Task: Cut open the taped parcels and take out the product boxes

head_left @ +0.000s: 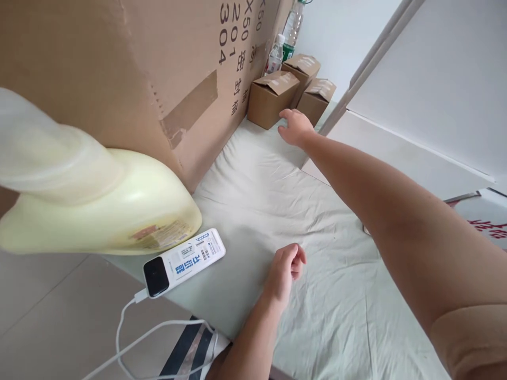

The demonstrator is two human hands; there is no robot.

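Note:
My right hand (297, 126) stretches far forward, its fingers apart and holding nothing, close beside three small cardboard boxes. The front box (263, 103) stands just left of my fingertips. Behind it is another box (303, 67), and a third box (317, 100) sits to the right, partly covered by my hand. Resting on the pale green sheet (328, 253), my left hand (283, 269) is loosely curled, with nothing visible in it. To its left lies a white power bank (185, 263) with a dark screen and a white cable (158, 328) plugged in.
A large cardboard carton (158, 63) with printed text rises along the left. In front of it is a pale yellow plastic jug (130, 195). Two clear bottles, one short (274, 57) and one tall (293, 26), stand behind the small boxes. A white panel (435, 89) borders the right.

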